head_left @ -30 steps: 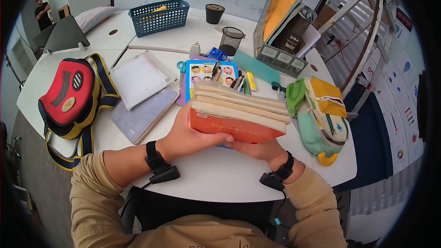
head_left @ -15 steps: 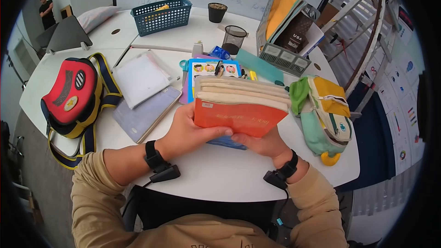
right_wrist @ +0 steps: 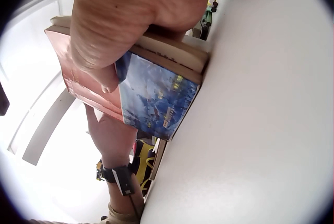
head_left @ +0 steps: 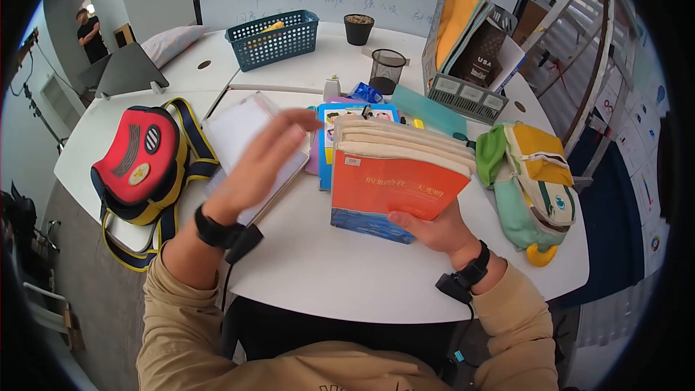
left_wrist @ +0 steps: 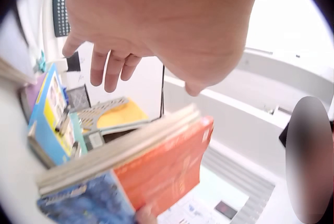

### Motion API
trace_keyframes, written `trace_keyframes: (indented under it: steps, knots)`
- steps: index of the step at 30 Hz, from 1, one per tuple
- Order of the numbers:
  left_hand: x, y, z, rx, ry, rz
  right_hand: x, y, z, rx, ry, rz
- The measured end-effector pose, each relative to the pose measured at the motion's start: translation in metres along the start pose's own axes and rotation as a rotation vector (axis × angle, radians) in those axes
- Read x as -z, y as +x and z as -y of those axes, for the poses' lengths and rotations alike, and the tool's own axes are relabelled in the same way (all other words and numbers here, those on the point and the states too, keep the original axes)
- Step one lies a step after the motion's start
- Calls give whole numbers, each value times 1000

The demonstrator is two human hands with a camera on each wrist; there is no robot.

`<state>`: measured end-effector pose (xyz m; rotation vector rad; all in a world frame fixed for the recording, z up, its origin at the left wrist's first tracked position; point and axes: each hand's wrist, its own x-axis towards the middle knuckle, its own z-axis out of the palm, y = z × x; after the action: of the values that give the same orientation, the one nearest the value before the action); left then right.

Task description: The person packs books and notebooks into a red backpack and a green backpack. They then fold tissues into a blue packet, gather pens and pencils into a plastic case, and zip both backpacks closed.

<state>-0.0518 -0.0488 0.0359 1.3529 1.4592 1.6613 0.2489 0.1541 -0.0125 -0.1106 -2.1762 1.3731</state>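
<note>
A stack of several books (head_left: 402,188) stands upright, tilted back, its front cover orange above and blue below. My right hand (head_left: 443,233) grips it at the right side, thumb across the front cover; the other fingers are hidden behind it. In the right wrist view the stack's lower edge is right at the white tabletop (right_wrist: 250,130). My left hand (head_left: 264,159) is off the books, raised to their left with fingers extended, blurred in the head view. The left wrist view shows that hand (left_wrist: 156,20) holding nothing, above the books.
A red schoolbag (head_left: 141,163) lies at left, a green and yellow bag (head_left: 532,181) at right. Between them are notebooks (head_left: 235,130) and a blue picture-covered item (head_left: 326,166). Behind stand a basket (head_left: 275,43), a mesh pen cup (head_left: 387,69) and a file holder (head_left: 463,98).
My left hand has let go of the books and moved up and left. The right hand alone holds them now, and more of the blue lower cover shows.
</note>
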Motion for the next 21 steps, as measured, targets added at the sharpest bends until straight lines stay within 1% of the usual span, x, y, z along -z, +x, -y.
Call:
trace_keyframes:
  steps: [2,3,4,6,7,10,13,16,19,20,21]
  knots:
    - [24,8,-5,21,325,-190,2,-1,0,-7,-15,11]
    - [30,5,-12,-14,678,-242,3,-1,0,-13,-20,14]
    - [35,2,-9,12,858,-239,3,0,1,-18,-27,19]
    - [45,-6,13,65,1213,-235,1,1,0,-23,27,-4]
    - [52,-8,34,100,1286,-250,1,1,0,-30,53,-12]
    - [57,-4,44,289,1226,-145,3,-1,-1,-8,12,13]
    - [59,4,41,333,1340,40,3,-1,0,-27,32,9]
    - [61,4,37,294,1440,-191,4,0,-1,-20,25,15]
    - [57,5,19,156,1401,-542,3,0,-1,-27,31,-14]
    - [55,7,8,163,1357,-649,4,0,-1,-29,18,-4]
    - [54,7,-2,94,1342,-780,5,0,-1,-31,6,6]
